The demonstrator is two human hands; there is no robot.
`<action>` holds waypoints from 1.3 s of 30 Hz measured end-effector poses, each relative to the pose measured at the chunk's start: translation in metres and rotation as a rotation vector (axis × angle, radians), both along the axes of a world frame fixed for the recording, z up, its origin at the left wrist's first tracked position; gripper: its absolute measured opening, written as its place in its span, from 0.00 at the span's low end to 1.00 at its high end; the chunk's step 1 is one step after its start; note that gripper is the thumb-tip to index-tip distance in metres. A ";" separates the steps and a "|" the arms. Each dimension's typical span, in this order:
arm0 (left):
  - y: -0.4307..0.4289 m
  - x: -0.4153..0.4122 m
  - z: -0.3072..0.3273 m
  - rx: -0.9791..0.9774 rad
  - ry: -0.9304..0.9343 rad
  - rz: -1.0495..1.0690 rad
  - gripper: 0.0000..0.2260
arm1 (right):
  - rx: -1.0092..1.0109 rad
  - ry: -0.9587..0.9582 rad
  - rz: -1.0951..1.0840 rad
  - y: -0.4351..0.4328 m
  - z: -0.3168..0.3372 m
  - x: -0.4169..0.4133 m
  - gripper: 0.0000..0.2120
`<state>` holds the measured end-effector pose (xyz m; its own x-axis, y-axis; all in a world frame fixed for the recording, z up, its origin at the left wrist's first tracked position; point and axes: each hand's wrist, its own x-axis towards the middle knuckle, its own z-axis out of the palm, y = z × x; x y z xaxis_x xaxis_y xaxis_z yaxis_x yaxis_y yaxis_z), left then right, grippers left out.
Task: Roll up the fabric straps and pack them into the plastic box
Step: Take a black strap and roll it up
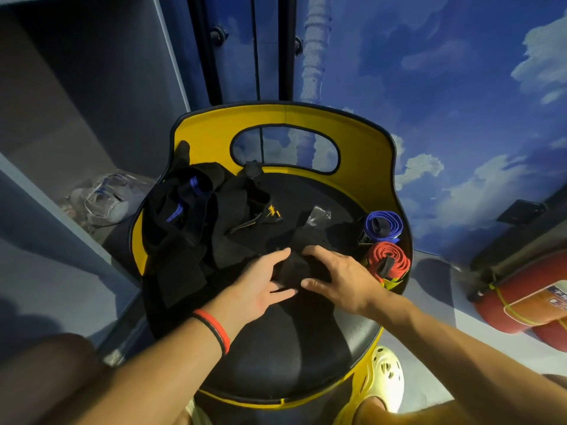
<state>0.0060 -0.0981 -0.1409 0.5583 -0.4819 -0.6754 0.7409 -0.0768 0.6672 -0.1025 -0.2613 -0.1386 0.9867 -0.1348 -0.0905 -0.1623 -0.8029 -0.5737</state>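
Note:
A black fabric strap (294, 268) lies partly rolled on the black seat of a yellow chair (291, 348). My left hand (260, 286) holds the roll from the left, and my right hand (337, 277) curls over it from the right, thumb in front. A rolled blue strap (383, 225) and a rolled red strap (388, 256) sit at the seat's right edge. A heap of loose black straps (190, 222), some with blue trim, fills the seat's left side. No plastic box is in view.
The chair's yellow backrest (285, 127) rises behind the seat. A red fire extinguisher (521, 305) lies on the floor to the right. A clear plastic bundle (104, 200) sits in the corner at left. My foot in a pale clog (386, 375) is below the seat.

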 end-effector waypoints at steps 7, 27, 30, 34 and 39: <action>-0.004 0.010 0.018 -0.041 -0.083 0.035 0.25 | 0.032 -0.102 -0.050 -0.004 0.022 0.008 0.30; -0.014 0.011 0.086 -0.250 -0.482 -0.070 0.18 | 1.145 -0.428 -0.501 -0.009 0.106 0.038 0.22; -0.017 0.018 0.097 -0.250 -0.495 -0.070 0.19 | 1.061 -0.504 -0.502 -0.006 0.115 0.047 0.21; -0.025 0.027 0.117 -0.260 -0.559 -0.064 0.18 | 1.010 -0.551 -0.523 -0.010 0.129 0.057 0.23; -0.030 0.029 0.144 -0.313 -0.597 -0.082 0.19 | 0.912 -0.641 -0.487 -0.015 0.152 0.062 0.11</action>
<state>0.0351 -0.1284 0.0027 0.7457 -0.6609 -0.0847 0.2385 0.1460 0.9601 -0.0407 -0.2763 0.0131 0.7514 -0.6448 0.1401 0.1860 0.0033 -0.9825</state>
